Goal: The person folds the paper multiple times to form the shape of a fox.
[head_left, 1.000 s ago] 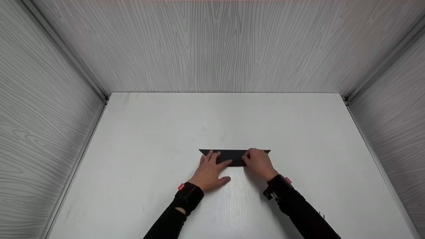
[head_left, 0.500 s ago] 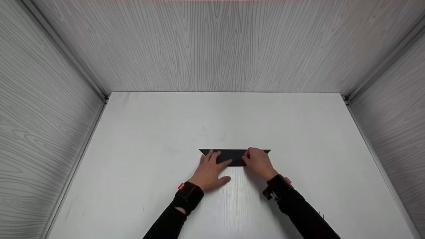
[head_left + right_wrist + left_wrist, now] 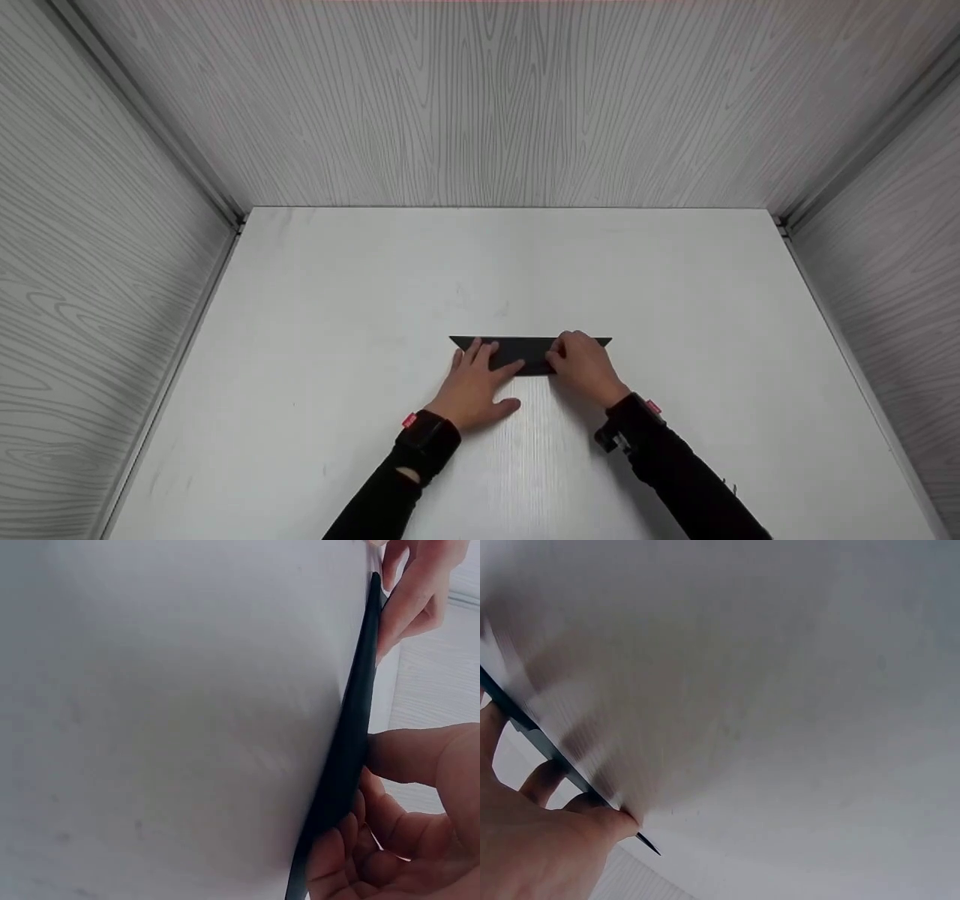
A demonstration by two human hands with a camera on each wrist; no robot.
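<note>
A flat black piece, which looks like folded paper [image 3: 531,351], lies on the white table with its long edge away from me and both ends slanted. My left hand [image 3: 469,386] rests on its left part with fingers spread and straight, the thumb apart on the table. On the right part, my right hand [image 3: 587,367] has its fingers curled, with thumb and fingertips at the paper. Up close in the right wrist view, the thumb [image 3: 409,755] touches the dark paper [image 3: 352,742] and the bent fingers sit against it; their exact grip is partly hidden.
The white tabletop [image 3: 360,285] surrounds the paper. Grey wood-grain panels rise at the back [image 3: 480,105], at the left [image 3: 97,262] and at the right [image 3: 892,187]. Dark bands circle both wrists.
Almost nothing differs. The right hand and wrist have shifted very slightly; the paper and the left hand stay in place.
</note>
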